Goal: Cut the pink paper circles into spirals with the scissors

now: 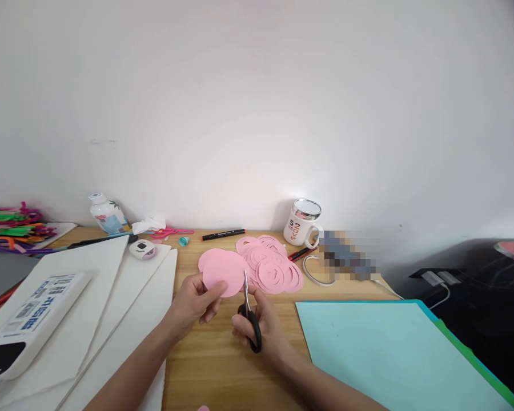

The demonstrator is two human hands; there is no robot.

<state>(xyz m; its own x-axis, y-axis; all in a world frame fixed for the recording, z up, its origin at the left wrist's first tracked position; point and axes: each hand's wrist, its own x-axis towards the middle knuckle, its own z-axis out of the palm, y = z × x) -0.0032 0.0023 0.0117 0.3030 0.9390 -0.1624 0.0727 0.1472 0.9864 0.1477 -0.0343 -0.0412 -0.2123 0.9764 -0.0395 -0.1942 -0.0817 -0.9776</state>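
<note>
Pinched between the thumb and fingers of my left hand (200, 299) is a round pink paper circle (223, 270). Another pink circle (205, 260) shows behind its upper left edge; whether it is held too, I cannot tell. My right hand (263, 322) grips black-handled scissors (249, 319), thumb and fingers at the loops. Their blades point away from me and stand at the right edge of the paper circle. Just beyond the blades lies a pile of pink paper circles cut into spirals (272, 262).
At the back stand a white mug (302, 228) and a white bottle (108, 214). A black marker (223, 234) and pink scissors (171, 232) lie near the wall. White boards (149, 319) cover the left side, light-blue sheets (381, 348) the right. Pipe cleaners (15, 228) lie far left.
</note>
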